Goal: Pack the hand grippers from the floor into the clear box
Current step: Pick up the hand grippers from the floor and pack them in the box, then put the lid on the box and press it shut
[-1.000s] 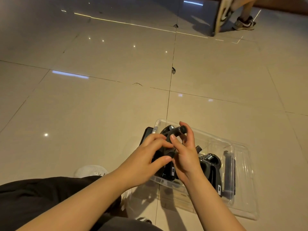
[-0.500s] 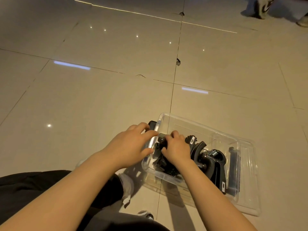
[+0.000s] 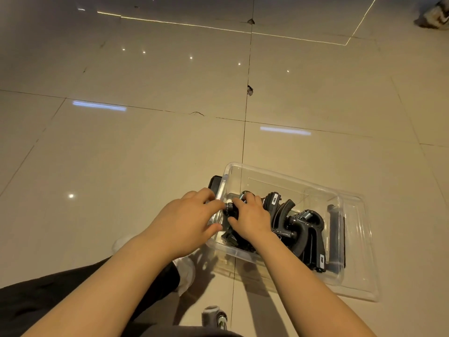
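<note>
Placing looks to be the step in hand: the right hand (image 3: 251, 216) curls over a black sprung hand gripper (image 3: 231, 208) inside the clear plastic box (image 3: 272, 171) on the tiled floor (image 3: 145, 154) (others already packed), the left hand (image 3: 188, 215) steadies it with relaxed fingers, and letting go comes next.

Covering most of one hand gripper (image 3: 230, 208) with the right hand (image 3: 252, 218), leaving only a knob and a bit of spring showing; fingertips tucked under, so grip unclear. Hiding part of the box (image 3: 352, 283) near wall behind the left hand (image 3: 187, 220), its fingertips overlapping the rim, contact not quite readable. Blocking a dark flat object (image 3: 213, 183) behind the box's left end, identity unknowable. Overlapping among the packed grippers (image 3: 303, 229), count uncertain. Labels (image 3: 322, 260) too small for reading. Cropping a blurred shoe (image 3: 435, 15) at the top right corner.
</note>
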Demonstrator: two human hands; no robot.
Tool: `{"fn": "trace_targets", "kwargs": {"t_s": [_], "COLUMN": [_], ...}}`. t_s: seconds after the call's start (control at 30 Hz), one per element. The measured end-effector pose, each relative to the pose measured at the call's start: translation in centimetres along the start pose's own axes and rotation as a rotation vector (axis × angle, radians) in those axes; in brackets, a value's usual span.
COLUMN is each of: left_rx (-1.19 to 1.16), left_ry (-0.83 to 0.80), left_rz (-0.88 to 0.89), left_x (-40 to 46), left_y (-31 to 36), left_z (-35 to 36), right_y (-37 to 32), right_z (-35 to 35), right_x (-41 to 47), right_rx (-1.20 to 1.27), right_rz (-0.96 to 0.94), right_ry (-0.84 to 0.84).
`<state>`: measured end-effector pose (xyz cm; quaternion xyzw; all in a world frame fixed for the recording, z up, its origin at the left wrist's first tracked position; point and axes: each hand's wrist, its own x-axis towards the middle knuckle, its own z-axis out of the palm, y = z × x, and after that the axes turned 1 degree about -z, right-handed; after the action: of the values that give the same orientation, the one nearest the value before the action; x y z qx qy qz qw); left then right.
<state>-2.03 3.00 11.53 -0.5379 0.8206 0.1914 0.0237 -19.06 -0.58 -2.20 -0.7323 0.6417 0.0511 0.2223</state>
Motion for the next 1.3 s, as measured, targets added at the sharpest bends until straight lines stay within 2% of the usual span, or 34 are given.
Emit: {"fn": "trace_targets", "kwargs": {"t_s": [0.1,0.2,0.4,0.53,0.73,0.87,0.97,1.13,1.23,1.3], "left_rx": [0.03,0.06,-0.001,-0.049,0.037,0.03,0.006,0.038,-0.037,-0.003], "left_ry": [-0.007,0.001,0.098,0.153,0.149,0.066,0.037,-0.211,-0.099,-0.005], "left_rz": [0.014,-0.024,-0.181,-0.248,-0.238,-0.32,-0.303,-0.213,-0.181,-0.13], "left_x": [-0.1,-0.5,-2.6,-4.1,-3.2,0.0,2.7,5.5,5.9,5.9], "left_y": [1.9,3.0,5.0,6.9,6.5,3.4,2.0,1.4,0.3,-0.2], "left_z": [0.1,0.1,1.0,2.1,4.0,5.4,6.4,11.0,13.5,14.1], "right_y": [1.4,4.7,13.9,17.2,17.4,17.6,18.0,18.6,18.9,19.0], "right_z": [-1.3,-2.9,-3.1,-0.1,1.7,2.0,1.8,1.3,1.2,1.2], "right_x": [-1.6,-4.6,-11.0,-13.1,-12.7,-11.8,-10.7,-8.6,-7.7,-7.2], "right_rx": [0.124,0.147,0.183,0.237,0.295,0.261,0.251,0.237,0.241,0.243], "right_rz": [-0.045,-0.051,0.163,0.198,0.169,0.125,0.084,0.018,-0.003,-0.008], "right_ry": [0.041,0.145,0.419,0.259,0.326,0.361,0.371,0.376,0.381,0.385]}}
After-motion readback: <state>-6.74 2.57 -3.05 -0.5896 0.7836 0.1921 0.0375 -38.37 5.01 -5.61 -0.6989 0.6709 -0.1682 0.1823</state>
